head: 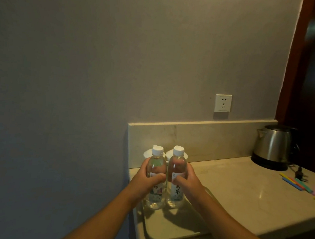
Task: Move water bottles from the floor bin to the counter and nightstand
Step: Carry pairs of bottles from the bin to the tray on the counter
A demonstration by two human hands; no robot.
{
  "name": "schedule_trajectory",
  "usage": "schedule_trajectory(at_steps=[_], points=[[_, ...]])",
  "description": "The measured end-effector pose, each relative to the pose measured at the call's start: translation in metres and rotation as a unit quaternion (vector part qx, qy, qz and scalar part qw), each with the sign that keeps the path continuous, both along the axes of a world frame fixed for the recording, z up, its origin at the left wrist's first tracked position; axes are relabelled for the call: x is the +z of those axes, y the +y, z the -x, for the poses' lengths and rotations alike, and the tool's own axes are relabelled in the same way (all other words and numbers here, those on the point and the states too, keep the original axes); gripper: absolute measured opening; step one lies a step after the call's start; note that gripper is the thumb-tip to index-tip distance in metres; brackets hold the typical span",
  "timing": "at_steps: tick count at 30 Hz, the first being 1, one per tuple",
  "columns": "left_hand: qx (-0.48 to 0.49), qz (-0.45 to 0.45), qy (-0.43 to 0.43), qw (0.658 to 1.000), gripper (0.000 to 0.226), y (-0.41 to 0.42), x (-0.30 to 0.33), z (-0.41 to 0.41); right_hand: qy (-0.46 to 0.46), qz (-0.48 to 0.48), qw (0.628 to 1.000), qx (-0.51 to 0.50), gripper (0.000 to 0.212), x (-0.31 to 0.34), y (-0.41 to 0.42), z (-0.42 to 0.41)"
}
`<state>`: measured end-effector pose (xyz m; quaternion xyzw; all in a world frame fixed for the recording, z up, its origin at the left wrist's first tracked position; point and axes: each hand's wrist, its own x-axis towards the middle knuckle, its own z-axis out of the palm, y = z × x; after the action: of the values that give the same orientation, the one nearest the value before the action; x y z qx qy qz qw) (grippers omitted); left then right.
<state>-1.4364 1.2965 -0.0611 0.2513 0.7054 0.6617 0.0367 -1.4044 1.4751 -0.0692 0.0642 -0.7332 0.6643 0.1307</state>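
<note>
Beige marble counter point(241, 192) carries a cream tray point(172, 231); above it the left hand point(144, 178) and right hand point(187, 180) each wrap a clear white-capped water bottle point(156, 175) point(177, 173) upright, side by side, apparently for neat placing.

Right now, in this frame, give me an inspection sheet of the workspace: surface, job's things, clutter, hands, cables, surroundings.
Surface: pale stone counter with a raised backsplash; a pale tray lies at its left end.
Job's things: left bottle and right bottle, white-capped, upright, side by side over the tray.
Clutter: two white lidded cups behind the bottles; coloured sachets near the right edge.
Hands: left hand grips the left bottle; right hand grips the right bottle.
Cables: kettle plug and cord lie loose on the counter.
Surroundings: steel kettle at back right; wall socket, nothing plugged in; grey wall, dark wood frame at right.
</note>
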Motion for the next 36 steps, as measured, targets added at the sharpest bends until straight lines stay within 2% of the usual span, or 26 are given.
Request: schedule_trajectory(at_steps=[4,8,15,18,22,25,28,30,32,34,36], points=[[-0.012,0.024,-0.008,1.000,0.082,-0.004,0.000,-0.002,-0.007,-0.017,0.999,0.027,0.057,0.002,0.003,-0.003],[-0.027,0.052,-0.024,0.998,0.079,-0.011,-0.007,-0.001,-0.030,-0.025,0.999,0.038,0.074,0.004,0.006,-0.007],[-0.015,0.085,-0.008,0.996,0.069,-0.015,-0.013,-0.002,-0.026,-0.014,0.999,0.033,0.057,0.003,0.004,-0.008],[-0.018,0.088,-0.005,0.996,0.076,-0.016,-0.012,-0.002,-0.036,-0.007,0.999,0.038,0.060,0.005,0.004,-0.009],[-0.018,0.100,-0.010,0.995,0.093,-0.016,-0.011,-0.004,-0.042,-0.005,0.998,0.044,0.087,0.009,0.005,-0.013],[-0.015,0.082,-0.015,0.996,0.104,-0.021,-0.006,-0.009,-0.008,0.019,0.999,0.037,0.082,0.013,0.008,-0.021],[-0.001,0.061,-0.013,0.998,0.112,-0.032,0.003,-0.018,0.071,0.046,0.994,-0.074,0.072,0.020,0.007,-0.033],[0.033,0.053,-0.003,0.998,0.092,-0.042,0.008,-0.025,0.160,0.070,0.965,-0.194,0.047,0.029,0.003,-0.045],[0.089,0.023,-0.001,0.996,0.051,-0.056,0.011,-0.031,0.226,0.107,0.933,-0.259,0.032,0.040,-0.008,-0.057],[0.156,-0.026,-0.006,0.987,0.023,-0.073,0.014,-0.038,0.257,0.135,0.924,-0.248,0.027,0.051,-0.030,-0.068],[0.215,-0.081,-0.018,0.973,0.020,-0.093,0.017,-0.047,0.261,0.157,0.935,-0.180,0.026,0.057,-0.059,-0.077]])
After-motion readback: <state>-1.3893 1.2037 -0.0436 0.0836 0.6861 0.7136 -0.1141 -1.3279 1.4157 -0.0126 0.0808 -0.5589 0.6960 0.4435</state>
